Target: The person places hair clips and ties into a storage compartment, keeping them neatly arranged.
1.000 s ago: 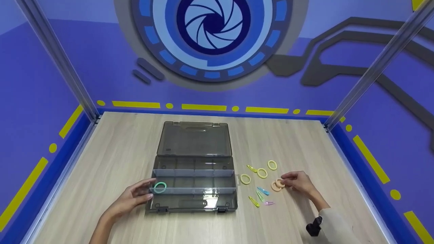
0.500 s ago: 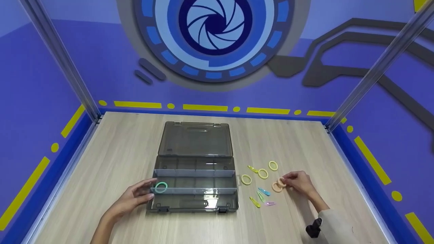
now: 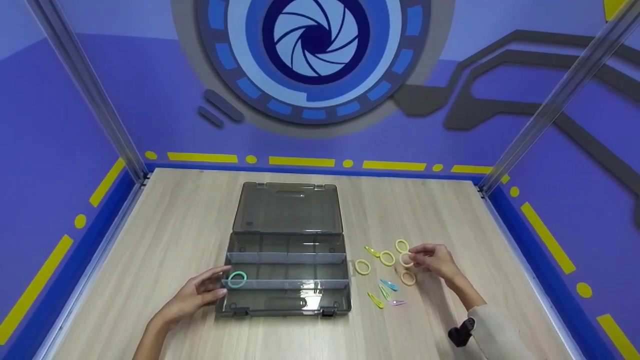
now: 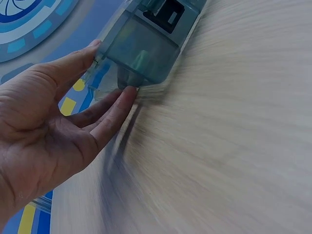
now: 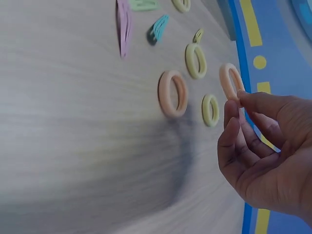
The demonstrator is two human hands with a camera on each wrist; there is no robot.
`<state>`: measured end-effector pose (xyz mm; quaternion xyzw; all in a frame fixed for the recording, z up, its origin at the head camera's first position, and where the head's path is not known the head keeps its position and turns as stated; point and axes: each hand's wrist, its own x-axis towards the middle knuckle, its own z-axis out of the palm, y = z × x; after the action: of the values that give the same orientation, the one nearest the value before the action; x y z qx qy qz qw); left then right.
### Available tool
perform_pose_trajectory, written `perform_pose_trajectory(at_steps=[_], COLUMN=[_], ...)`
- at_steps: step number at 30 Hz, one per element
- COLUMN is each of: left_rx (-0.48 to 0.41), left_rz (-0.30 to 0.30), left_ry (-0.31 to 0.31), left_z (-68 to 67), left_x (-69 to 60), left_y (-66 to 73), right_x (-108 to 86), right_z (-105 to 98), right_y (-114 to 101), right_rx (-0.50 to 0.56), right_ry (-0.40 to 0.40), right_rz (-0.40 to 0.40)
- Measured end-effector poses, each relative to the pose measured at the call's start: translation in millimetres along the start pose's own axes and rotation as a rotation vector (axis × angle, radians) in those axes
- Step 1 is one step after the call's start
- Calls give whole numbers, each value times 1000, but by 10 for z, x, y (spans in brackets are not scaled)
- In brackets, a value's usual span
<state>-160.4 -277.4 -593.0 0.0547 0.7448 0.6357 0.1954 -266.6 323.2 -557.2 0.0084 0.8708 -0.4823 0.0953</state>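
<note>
My right hand (image 3: pixel 436 261) pinches a peach ring (image 5: pixel 230 83) between thumb and fingertip, raised off the table. A second peach ring (image 3: pixel 408 278) lies on the wood below it. Three yellow rings, one at the back (image 3: pixel 402 246), lie close by. At the left end of the open grey organizer box (image 3: pixel 287 311), my left hand (image 3: pixel 187 299) rests its fingertips and thumb against the side wall; the left wrist view shows the fingers (image 4: pixel 114 114) on the box corner. A green ring (image 3: pixel 237 279) is inside the box near that hand.
Between box and right hand lie hair clips: a yellow one (image 3: pixel 372 251) at the back, and blue (image 3: pixel 388 285), green (image 3: pixel 384 292), yellow (image 3: pixel 375 300) and pink (image 3: pixel 398 303) ones in front. The lid (image 3: pixel 289 207) lies folded back behind the box.
My right hand has lifted one peach ring up from the other and moved it slightly back and left. My left hand has stayed at the box's side.
</note>
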Motion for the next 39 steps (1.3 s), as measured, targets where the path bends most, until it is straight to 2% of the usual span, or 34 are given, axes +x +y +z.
perform_pose_trajectory(at_steps=[9, 14, 21, 33, 39], left_rx=[41, 44, 42, 33, 4], left_rz=[-14, -9, 5, 10, 8], left_ry=[-4, -20, -24, -14, -20], left_z=[1, -5, -12, -7, -11], left_x=[-19, -6, -16, -30, -11], left_y=[-3, -19, -12, -25, -38], right_x=[-20, -20, -9, -6, -9], right_z=[157, 265, 490, 975, 1173], right_y=[-181, -257, -380, -655, -728], right_rx=[62, 99, 110, 263, 330], right_ry=[-127, -197, -234, -352, -346], right_rz=[-71, -80, -86, -120, -127])
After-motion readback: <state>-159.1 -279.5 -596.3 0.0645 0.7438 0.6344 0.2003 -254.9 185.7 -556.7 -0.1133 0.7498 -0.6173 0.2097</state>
